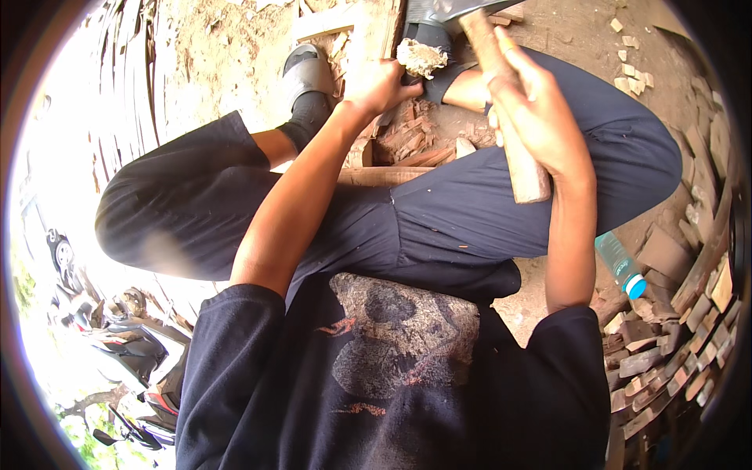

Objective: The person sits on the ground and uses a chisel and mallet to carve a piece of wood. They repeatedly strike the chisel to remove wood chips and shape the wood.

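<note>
Just right of centre in the upper part of the frame, a wooden handle (pixel 526 176) is gripped by the right hand (pixel 540 117), whose fingers are wrapped round it. The handle is held at a slant, its butt end turned toward the middle of the frame. At the upper edge, a dark metal head (pixel 474 6) is seen at its other end (partly cut off by the border, so its full shape cannot be made out).

At upper centre, the left hand (pixel 380 88) is held with its fingers curled in; whether something is clasped inside cannot be told. Just beside it, to the right, a pale, frayed lump (pixel 421 59) is seen. A length of pale wood (pixel 378 27) is partly overlapped by the same hand, and below it reddish wood chips (pixel 407 129) are scattered between the legs, which are covered by dark trousers (pixel 329 215). A grey sandal (pixel 307 78) is worn on the foot at upper left of centre.

At right, a clear bottle (pixel 617 262) with a blue cap is laid on its side, near a heap of wooden blocks (pixel 666 360) by which the lower right is filled. Small offcuts (pixel 633 78) are strewn at upper right.
</note>
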The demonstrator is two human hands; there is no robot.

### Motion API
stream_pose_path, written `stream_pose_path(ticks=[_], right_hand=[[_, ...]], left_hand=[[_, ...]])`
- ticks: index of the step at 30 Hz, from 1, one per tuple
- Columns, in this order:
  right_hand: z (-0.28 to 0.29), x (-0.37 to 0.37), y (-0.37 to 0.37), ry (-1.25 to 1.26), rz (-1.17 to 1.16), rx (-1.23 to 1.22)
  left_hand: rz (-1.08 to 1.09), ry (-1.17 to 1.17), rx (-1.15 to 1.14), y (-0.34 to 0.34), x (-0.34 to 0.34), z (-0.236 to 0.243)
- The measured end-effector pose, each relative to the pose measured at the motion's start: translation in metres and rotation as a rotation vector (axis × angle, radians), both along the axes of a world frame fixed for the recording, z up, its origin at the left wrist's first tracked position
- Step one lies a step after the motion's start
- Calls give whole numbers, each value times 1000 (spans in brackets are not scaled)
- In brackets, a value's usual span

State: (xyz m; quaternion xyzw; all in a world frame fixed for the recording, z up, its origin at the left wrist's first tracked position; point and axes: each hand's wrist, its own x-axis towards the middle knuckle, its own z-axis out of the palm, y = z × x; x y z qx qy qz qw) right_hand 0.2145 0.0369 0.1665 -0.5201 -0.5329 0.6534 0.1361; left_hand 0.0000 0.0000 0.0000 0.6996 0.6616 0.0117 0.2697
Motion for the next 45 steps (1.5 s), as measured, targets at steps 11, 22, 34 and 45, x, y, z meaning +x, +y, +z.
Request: stream_pose_path(ticks=[11, 22, 34, 45], right_hand=[[1, 9, -1, 4, -13, 46], [0, 14, -3, 66, -16, -46], [-8, 15, -9, 123, -67, -122], [-6, 14, -2, -38, 115, -68]], left_hand=[[-31, 23, -12, 6, 7, 6], [-68, 59, -48, 6, 5, 10], [-45, 31, 5, 2, 2, -3], [-19, -19, 116, -1, -3, -20]])
